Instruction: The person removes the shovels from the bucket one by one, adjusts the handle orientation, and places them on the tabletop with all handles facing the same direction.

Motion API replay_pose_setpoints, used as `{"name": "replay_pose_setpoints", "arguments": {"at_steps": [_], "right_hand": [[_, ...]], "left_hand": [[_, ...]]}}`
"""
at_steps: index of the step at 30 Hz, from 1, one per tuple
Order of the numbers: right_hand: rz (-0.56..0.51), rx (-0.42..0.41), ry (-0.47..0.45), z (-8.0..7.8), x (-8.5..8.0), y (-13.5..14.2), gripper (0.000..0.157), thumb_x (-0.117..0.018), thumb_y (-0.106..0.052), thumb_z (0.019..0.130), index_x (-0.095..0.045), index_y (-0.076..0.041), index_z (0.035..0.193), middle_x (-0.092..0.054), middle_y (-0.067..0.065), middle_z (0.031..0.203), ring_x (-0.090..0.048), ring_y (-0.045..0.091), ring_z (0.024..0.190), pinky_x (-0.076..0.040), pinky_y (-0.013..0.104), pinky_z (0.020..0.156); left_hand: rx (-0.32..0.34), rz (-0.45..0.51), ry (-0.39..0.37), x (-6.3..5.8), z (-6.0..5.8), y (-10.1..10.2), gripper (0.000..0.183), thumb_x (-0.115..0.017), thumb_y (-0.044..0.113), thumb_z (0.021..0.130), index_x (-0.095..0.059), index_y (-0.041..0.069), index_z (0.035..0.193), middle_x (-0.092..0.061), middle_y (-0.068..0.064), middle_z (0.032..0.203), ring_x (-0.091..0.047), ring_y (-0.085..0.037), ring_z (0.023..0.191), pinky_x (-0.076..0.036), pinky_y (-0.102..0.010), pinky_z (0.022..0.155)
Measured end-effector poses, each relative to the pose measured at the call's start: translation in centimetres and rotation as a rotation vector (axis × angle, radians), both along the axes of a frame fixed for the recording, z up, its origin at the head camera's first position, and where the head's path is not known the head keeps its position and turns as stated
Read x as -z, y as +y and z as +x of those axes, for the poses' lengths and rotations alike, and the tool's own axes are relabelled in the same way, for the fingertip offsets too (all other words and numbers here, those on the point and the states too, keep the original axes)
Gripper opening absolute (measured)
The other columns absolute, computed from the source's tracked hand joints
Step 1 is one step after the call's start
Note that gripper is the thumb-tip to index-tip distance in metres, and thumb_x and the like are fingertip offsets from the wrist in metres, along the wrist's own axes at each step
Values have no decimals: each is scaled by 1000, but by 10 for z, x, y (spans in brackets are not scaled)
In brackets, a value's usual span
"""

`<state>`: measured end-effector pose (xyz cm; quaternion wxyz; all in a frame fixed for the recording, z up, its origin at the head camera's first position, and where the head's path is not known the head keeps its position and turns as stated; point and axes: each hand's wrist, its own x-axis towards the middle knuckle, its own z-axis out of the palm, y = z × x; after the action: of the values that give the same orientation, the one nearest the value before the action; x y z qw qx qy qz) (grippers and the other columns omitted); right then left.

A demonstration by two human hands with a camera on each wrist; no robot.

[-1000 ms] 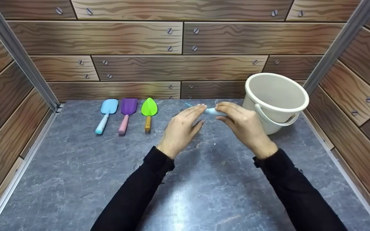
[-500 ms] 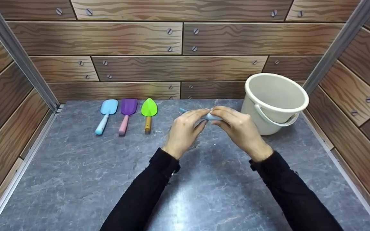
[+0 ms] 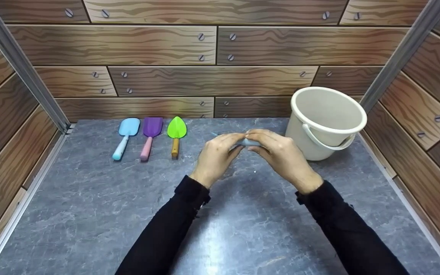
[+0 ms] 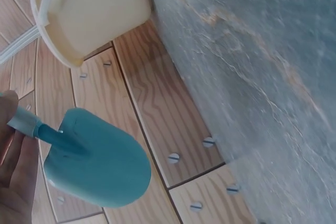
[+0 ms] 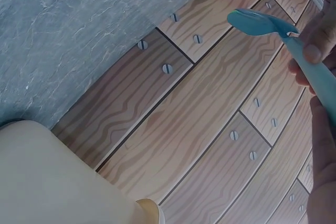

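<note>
A blue garden trowel (image 4: 100, 156) with a rounded blade and a pale blue handle (image 5: 315, 80) is held above the table, between both hands. My left hand (image 3: 217, 154) pinches it at the blade end of the handle. Close beside it, my right hand (image 3: 279, 152) grips the handle, thumb below and fingers over the top. The fingertips of both hands meet or nearly meet in the head view. There the hands cover most of the trowel; a short piece of handle and a thin bit of blade show.
A cream bucket (image 3: 300, 139) with its handle hanging in front stands at the back right. Along the back left lie a light blue trowel (image 3: 129, 127), a purple shovel (image 3: 152, 127) with a pink handle, and a green pointed trowel (image 3: 177, 128). Wood-patterned walls (image 3: 128, 46) enclose the table.
My right hand has moved left along the handle until it meets the left hand. The trowel has dipped slightly and shifted left. The bucket and the other tools have stayed put.
</note>
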<state>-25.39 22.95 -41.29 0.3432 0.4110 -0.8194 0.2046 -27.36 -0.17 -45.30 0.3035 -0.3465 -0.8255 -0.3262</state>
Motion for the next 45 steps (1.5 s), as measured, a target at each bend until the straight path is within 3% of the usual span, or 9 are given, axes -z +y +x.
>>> {"name": "replay_pose_setpoints", "arguments": {"at_steps": [12, 21, 33, 45], "right_hand": [[60, 15, -55, 5, 2, 9, 46, -91, -10, 103, -79, -1, 146, -83, 21, 147, -84, 39, 131, -71, 45, 110], [130, 36, -67, 9, 5, 13, 55, -91, -10, 103, -74, -1, 155, -79, 24, 152, -84, 42, 129, -73, 49, 103], [323, 47, -264, 22, 11, 16, 59, -81, -35, 113, -70, -2, 161, -75, 21, 161, -80, 37, 140, -70, 52, 114], [449, 29, -379, 31, 22, 14, 65, -73, -44, 118, -62, -6, 169, -67, 18, 171, -76, 37, 146, -69, 54, 116]], "left_hand": [[42, -38, -65, 6, -10, -15, 29, -82, 9, 109, -82, 3, 138, -88, -16, 134, -86, -35, 124, -71, -45, 113], [44, -42, -126, 8, -20, -28, 29, -82, 8, 109, -81, 2, 138, -88, -18, 134, -85, -38, 125, -70, -49, 114], [11, -33, -208, 11, -30, -45, 31, -80, 7, 111, -77, 0, 141, -85, -21, 135, -84, -38, 126, -70, -51, 114], [-28, 7, -246, 17, -34, -51, 31, -80, -2, 108, -76, -2, 139, -83, -23, 139, -83, -41, 131, -70, -50, 116]]}}
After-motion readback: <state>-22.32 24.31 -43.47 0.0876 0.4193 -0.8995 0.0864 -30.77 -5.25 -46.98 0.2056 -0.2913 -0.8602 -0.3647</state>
